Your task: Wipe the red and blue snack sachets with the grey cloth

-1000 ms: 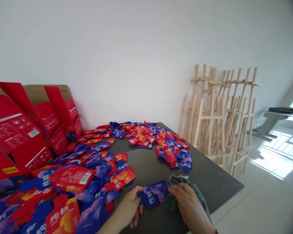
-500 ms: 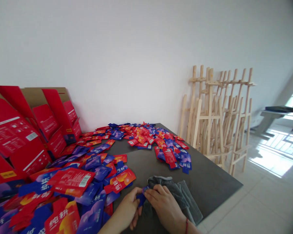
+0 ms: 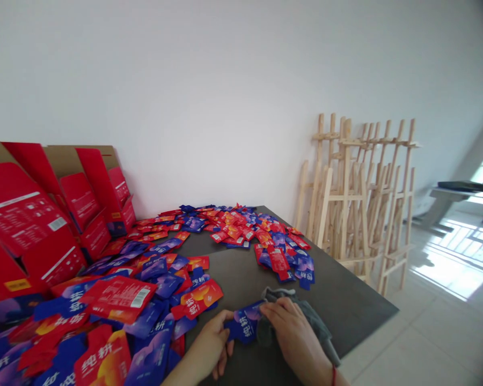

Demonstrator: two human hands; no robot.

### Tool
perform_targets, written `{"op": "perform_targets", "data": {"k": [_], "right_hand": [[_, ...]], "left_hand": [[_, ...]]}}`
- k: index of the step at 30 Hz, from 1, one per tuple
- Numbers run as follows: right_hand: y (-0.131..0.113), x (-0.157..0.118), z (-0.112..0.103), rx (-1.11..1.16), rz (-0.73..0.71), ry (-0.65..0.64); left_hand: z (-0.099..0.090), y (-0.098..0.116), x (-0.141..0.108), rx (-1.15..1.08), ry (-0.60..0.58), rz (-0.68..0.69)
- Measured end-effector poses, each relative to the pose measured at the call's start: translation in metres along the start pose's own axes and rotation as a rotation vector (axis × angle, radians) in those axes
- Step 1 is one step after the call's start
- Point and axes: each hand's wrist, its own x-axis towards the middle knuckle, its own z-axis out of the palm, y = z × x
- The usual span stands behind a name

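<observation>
A blue spouted-shaped sachet [image 3: 245, 324] with white characters lies stretched between my hands above the dark tabletop. Its left, narrow end is pinched by my left hand [image 3: 212, 340]. At the sachet's right edge, my right hand [image 3: 293, 333] is closed on a grey cloth [image 3: 316, 320], part of which presses against the sachet. The rest of the cloth trails right across the table under that hand. Close to my left hand lies a red-orange sachet [image 3: 201, 298] on the edge of the big heap.
A heap of red and blue sachets [image 3: 118, 297] covers the left side. A second pile [image 3: 241, 225] spreads along the back. Opened red cartons [image 3: 28, 225] stand at left against the wall. Wooden easels [image 3: 346, 198] lean beyond the table's [image 3: 342, 297] right edge.
My right hand has moved right with the cloth, uncovering most of the blue sachet's face. My left hand keeps its pinch in nearly the same place.
</observation>
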Motion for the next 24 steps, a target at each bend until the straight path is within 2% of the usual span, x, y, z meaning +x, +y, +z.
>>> {"op": "perform_targets", "data": {"k": [3,6,9,14,16,19,22,24], "right_hand": [[-0.028,0.005,0.016,0.042,-0.141,-0.046],[-0.035,0.006,0.024,0.024,-0.185,-0.076],[-0.022,0.003,0.02,-0.006,-0.13,-0.09],[0.012,-0.003,0.011,-0.019,0.068,-0.063],[0.022,-0.004,0.011,-0.016,0.135,-0.05],[0.029,-0.005,0.014,-0.001,0.159,-0.037],[0.028,-0.006,0.015,0.018,0.162,-0.032],[0.026,-0.007,0.015,0.03,0.169,-0.032]], "left_hand": [[-0.001,0.001,0.0,0.014,0.007,-0.001],[-0.002,-0.001,-0.001,0.036,0.017,0.004],[-0.003,-0.002,-0.001,0.048,0.015,0.014],[-0.006,0.0,-0.004,0.127,0.028,0.065],[-0.011,0.004,-0.008,0.239,0.107,0.07],[-0.027,0.013,-0.024,0.469,0.266,0.019],[-0.047,0.022,-0.05,0.838,0.394,-0.038],[-0.052,0.027,-0.068,1.115,0.445,-0.064]]}}
